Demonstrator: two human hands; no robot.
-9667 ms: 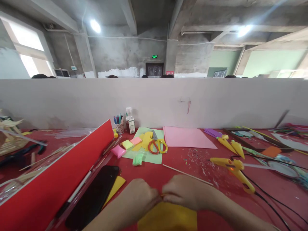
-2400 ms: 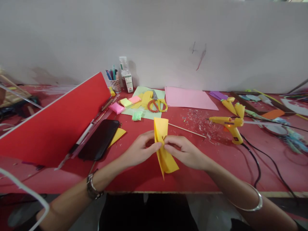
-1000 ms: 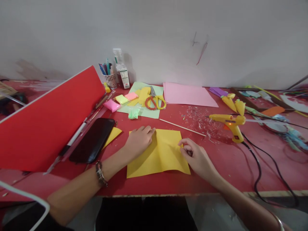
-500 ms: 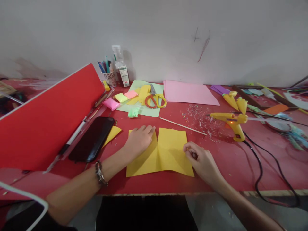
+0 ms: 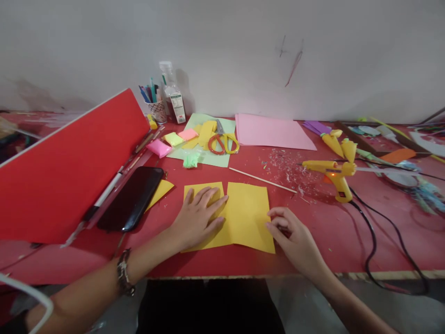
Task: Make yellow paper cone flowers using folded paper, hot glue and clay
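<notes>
A yellow sheet of paper (image 5: 247, 215) lies spread near the table's front edge, with a fold line down its middle and a notch at the top of the fold. My left hand (image 5: 199, 214) rests flat on its left half, fingers spread. At the sheet's right edge is my right hand (image 5: 295, 234), its fingers loosely curled. The thumb and index fingertips there sit a little apart at the paper's edge. Above the sheet lies a thin wooden stick (image 5: 262, 180). A yellow paper scrap (image 5: 160, 192) shows beside the black phone (image 5: 134, 199).
To the right, a yellow glue gun (image 5: 335, 174) with a lit orange light trails a black cable. Scissors (image 5: 224, 144) and clay packets (image 5: 160, 147) lie on green paper (image 5: 219, 160). Pink sheets (image 5: 274, 132) are at the back; a red board (image 5: 79, 162) leans at left.
My left hand has slid down and left on the yellow paper, its fingers spreading. My right hand's thumb and index finger have parted slightly. The view has shifted a little.
</notes>
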